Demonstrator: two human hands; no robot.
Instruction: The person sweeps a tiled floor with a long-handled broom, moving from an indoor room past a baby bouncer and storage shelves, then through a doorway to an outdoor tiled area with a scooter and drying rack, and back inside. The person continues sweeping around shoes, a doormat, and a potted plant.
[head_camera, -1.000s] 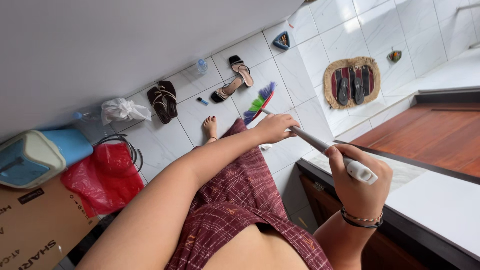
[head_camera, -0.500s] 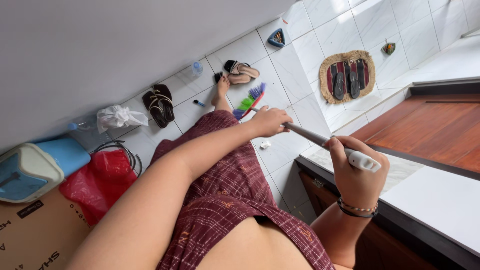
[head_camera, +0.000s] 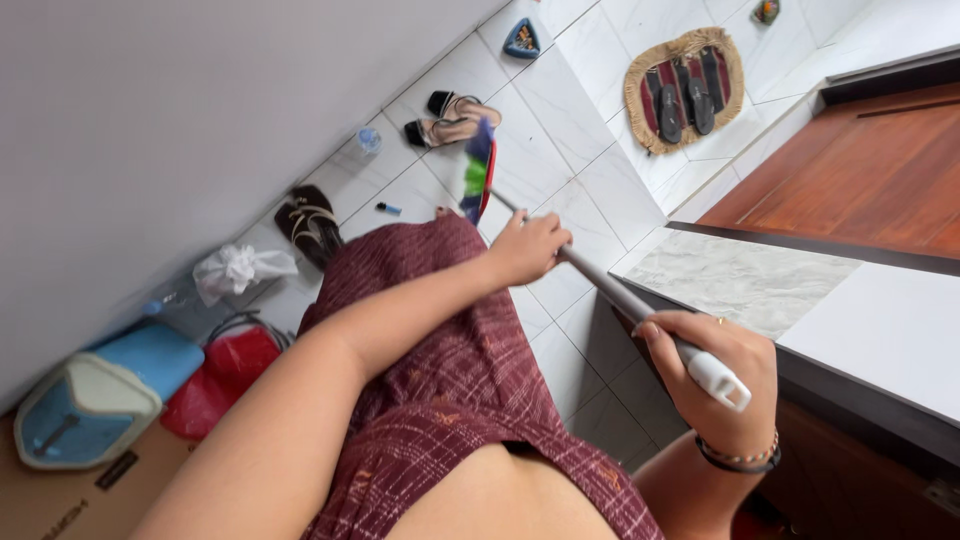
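From where I watch, the sweeping looks to be in mid-course rather than near its end, though the tiles show too little loose dirt for me to judge what has been cleared. Starting at the far left, a blue and cream container (head_camera: 95, 400) sits on a cardboard box (head_camera: 60, 500), with a red bag (head_camera: 225, 375) at its 3 o'clock and a crumpled white plastic bag (head_camera: 235, 270) at about 1 o'clock from that. Dark sandals (head_camera: 308, 222) lie at 2 o'clock from the white bag, and a small blue lighter-like item (head_camera: 388, 208) rests just past them. My left hand (head_camera: 525, 248) has its fingers clamped on the broom handle (head_camera: 610, 290) low on the shaft, and the broom head (head_camera: 478, 170), with its mixed coloured bristles, is on the white tiled floor (head_camera: 570, 110) at 11 o'clock from that hand, just beside a pair of tan sandals (head_camera: 455, 120). My right hand (head_camera: 715, 375) has its fingers wrapped shut around the white upper end of the handle, at 4 o'clock from the left hand. The clutter along the wall is unmoved, so that strip seems left to do. Further right, a round woven mat (head_camera: 685, 90) carrying dark slippers (head_camera: 685, 95) lies at 1 o'clock, above the pale surface (head_camera: 880, 330).
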